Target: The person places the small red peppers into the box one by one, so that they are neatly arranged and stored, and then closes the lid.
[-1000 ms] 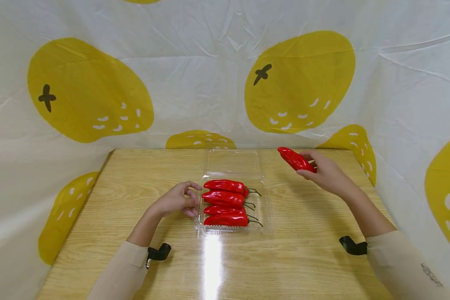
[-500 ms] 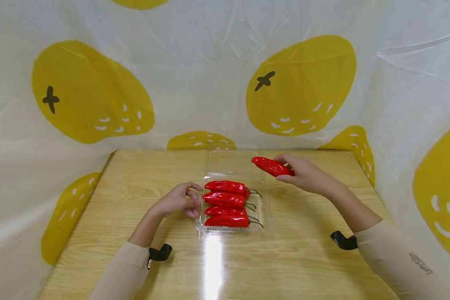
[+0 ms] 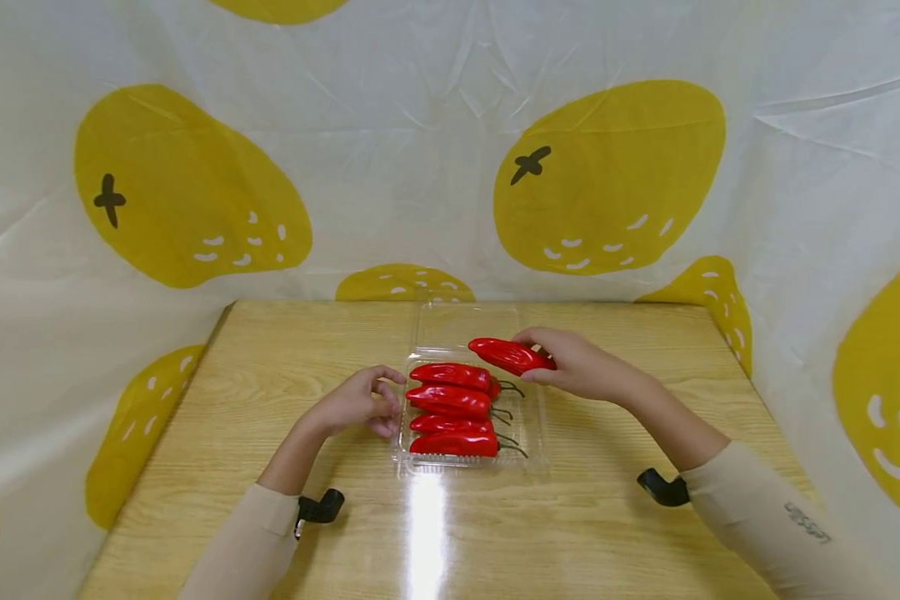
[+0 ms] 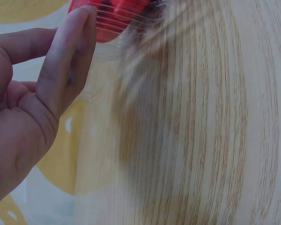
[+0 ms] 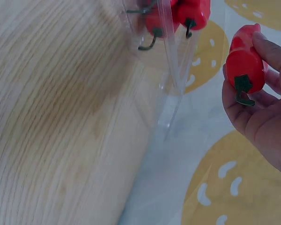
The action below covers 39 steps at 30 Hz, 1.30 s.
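Observation:
In the head view, a clear plastic clamshell box point(image 3: 528, 417) lies with its lid raised back. Several red chili peppers point(image 3: 450, 400) with green stems lie side by side in it, stems to the right. Over the box's back right corner, my right hand point(image 3: 581, 367) holds another red chili pepper point(image 3: 508, 356) between thumb and fingers. Its green stem shows in the right wrist view, pointing back toward my palm. My left hand point(image 3: 356, 402) is at the box's left wall, fingertips at or against it, and holds nothing. In the left wrist view its fingers point(image 4: 56, 65) reach to the ridged wall.
Everything stands on a wooden table point(image 3: 570, 500). A white curtain point(image 3: 405, 183) printed with yellow fruit surrounds its back and sides. The transparent lid point(image 3: 467, 325) leans back near the table's far edge. A black mount point(image 3: 663, 488) sits on each wrist.
My right hand has carried the pepper left and toward me, from right of the box to over its back right corner. My left hand has stayed by the box.

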Tool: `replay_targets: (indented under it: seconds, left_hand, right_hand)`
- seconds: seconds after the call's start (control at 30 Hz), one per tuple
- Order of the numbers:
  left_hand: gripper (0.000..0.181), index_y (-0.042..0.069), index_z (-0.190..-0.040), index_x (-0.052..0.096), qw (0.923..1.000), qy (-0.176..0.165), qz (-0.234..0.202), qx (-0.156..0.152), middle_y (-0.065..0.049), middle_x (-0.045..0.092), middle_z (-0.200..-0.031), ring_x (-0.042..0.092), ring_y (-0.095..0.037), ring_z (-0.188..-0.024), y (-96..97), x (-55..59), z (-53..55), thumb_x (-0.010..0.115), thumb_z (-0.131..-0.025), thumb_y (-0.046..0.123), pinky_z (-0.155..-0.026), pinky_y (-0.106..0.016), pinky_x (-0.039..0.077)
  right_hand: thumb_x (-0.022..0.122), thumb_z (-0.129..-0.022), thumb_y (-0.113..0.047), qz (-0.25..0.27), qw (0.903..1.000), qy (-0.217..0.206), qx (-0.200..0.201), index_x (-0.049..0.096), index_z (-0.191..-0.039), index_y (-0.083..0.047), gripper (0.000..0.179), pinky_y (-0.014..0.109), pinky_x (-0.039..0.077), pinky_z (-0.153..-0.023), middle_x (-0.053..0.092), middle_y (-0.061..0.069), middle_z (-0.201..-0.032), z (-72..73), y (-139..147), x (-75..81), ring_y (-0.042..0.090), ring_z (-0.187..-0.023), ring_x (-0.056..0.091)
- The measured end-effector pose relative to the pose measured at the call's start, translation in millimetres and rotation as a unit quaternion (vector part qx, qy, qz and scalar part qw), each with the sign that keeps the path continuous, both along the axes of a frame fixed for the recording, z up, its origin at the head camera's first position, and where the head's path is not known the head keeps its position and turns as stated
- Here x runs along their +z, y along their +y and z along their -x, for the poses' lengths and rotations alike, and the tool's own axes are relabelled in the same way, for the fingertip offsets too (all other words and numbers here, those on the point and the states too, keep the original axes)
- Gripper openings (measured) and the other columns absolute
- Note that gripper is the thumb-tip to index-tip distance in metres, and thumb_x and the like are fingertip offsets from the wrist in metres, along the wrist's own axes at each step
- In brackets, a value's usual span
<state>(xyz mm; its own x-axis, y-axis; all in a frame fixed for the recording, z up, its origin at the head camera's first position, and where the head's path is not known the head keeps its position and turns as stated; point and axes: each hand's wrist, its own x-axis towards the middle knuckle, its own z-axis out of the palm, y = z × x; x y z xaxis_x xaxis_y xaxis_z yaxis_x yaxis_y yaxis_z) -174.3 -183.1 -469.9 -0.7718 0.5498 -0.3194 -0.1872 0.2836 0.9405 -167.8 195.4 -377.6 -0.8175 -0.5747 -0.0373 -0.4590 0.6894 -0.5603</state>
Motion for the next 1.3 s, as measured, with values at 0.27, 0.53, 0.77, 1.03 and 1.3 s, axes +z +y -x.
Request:
replay_targets:
  seconds: [0.27, 0.53, 0.77, 1.03, 1.3]
  left_hand:
    - [0.047, -0.007, -0.141, 0.043, 1.0000, -0.001, 0.002, -0.004, -0.017, 0.061, -0.098, 0.072, -0.024, -0.069, -3.4, -0.1, 1.1, 0.061, -0.098, -0.003, -0.067, -0.040, 0.067]
    - [0.048, -0.007, -0.142, 0.042, 1.0000, -0.002, 0.003, -0.005, -0.017, 0.061, -0.098, 0.072, -0.025, -0.069, -3.2, -1.3, 1.3, 0.060, -0.098, -0.004, -0.067, -0.040, 0.067]
    - [0.048, -0.007, -0.142, 0.042, 1.0000, -0.005, 0.000, -0.005, -0.016, 0.060, -0.097, 0.071, -0.024, -0.068, -0.4, 1.4, 1.0, 0.061, -0.097, -0.005, -0.066, -0.039, 0.067]
    - [0.049, -0.007, -0.142, 0.042, 1.0000, -0.007, -0.004, -0.005, -0.016, 0.061, -0.097, 0.072, -0.024, -0.068, -1.1, 2.4, 0.8, 0.061, -0.097, -0.004, -0.066, -0.039, 0.067]
    - [0.048, -0.007, -0.141, 0.042, 0.9999, -0.007, -0.005, -0.008, -0.017, 0.061, -0.097, 0.072, -0.024, -0.068, -0.9, 4.2, -0.4, 0.061, -0.097, -0.004, -0.066, -0.039, 0.067]
  right_hand:
    - [0.079, -0.092, -0.029, -0.016, 0.9981, 0.021, 0.056, 0.062, -0.135, -0.009, 0.051, 0.033, 0.056, -0.084, 0.062, 0.008, -0.119, -4.8, -25, -4.0, 0.020, -0.103, 0.060]
    - [0.079, -0.092, -0.026, -0.039, 0.9953, 0.023, 0.086, 0.063, -0.137, -0.008, 0.052, 0.032, 0.054, -0.083, 0.062, 0.007, -0.117, -11.2, -45, -6.4, 0.018, -0.101, 0.057]
    - [0.080, -0.091, -0.026, -0.053, 0.9924, 0.018, 0.110, 0.065, -0.137, -0.009, 0.051, 0.025, 0.050, -0.075, 0.061, 0.004, -0.111, -15.5, -53, -8.7, 0.016, -0.093, 0.054]
    - [0.083, -0.089, -0.024, -0.061, 0.9915, 0.004, 0.115, 0.065, -0.134, -0.011, 0.050, 0.029, 0.056, -0.084, 0.062, 0.001, -0.115, -18.7, -66, -11.9, 0.016, -0.100, 0.057]
    - [0.085, -0.086, -0.027, -0.084, 0.9908, 0.022, 0.104, 0.068, -0.123, -0.012, 0.043, 0.036, 0.058, -0.094, 0.065, 0.002, -0.115, -24.7, -78, -20.5, 0.017, -0.104, 0.061]
